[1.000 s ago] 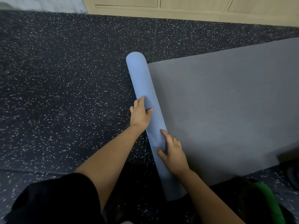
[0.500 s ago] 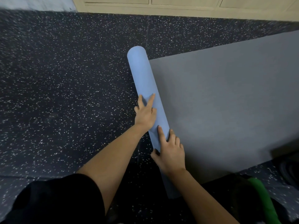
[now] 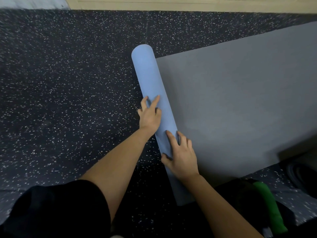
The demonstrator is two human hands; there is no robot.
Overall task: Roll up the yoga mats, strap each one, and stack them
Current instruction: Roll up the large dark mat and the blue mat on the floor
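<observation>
Grip spread and flat, a left hand (image 3: 149,115) and right hand (image 3: 181,158) press on the blue roll (image 3: 151,78) of a yoga mat (image 3: 231,100) on the speckled floor (image 3: 68,83), likely to hold it tight; the grey unrolled length stretches right.

Matt foam on a speckled, rubber-like floor

The yoga mat (image 3: 151,79) looks like soft foam, matt and finely textured. Its rolled blue outer face is smooth and dull, and its flat grey face has the same flat finish. The floor (image 3: 68,83) looks like dense dark rubber flecked with white chips, slightly grainy, with a thin seam running through it. The cabinet base (image 3: 171,5) along the top edge looks like pale wood or laminate, smooth with a soft sheen. The sleeve (image 3: 56,212) is black matt cloth, and the green item (image 3: 269,208) at lower right looks like soft fabric.
</observation>
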